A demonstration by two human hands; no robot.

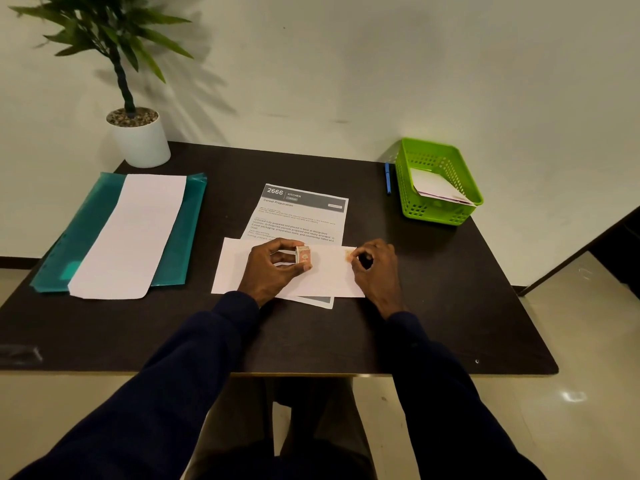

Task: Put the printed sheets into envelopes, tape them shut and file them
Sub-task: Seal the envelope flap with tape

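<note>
The printed sheet (300,216) on the counter (433,289) reads "2666", "KITCHEN" and "Cereal Preparation" in its dark header (the smaller body lines are mostly too fine to read).

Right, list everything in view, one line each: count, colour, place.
table: one, dark brown.
potted plant: one, green, white pot, far left.
folder: one, teal, left.
spare envelope: one, white, on the folder.
near envelope: one, white, under both hands.
printed sheet: one, white, centre, partly under near envelope.
basket: one, green, far right, white paper inside.
pen: one, blue, beside the basket.
tape roll: one, brownish, in the left hand.
left hand: one, on near envelope.
right hand: one, pinching the tape end.
</note>
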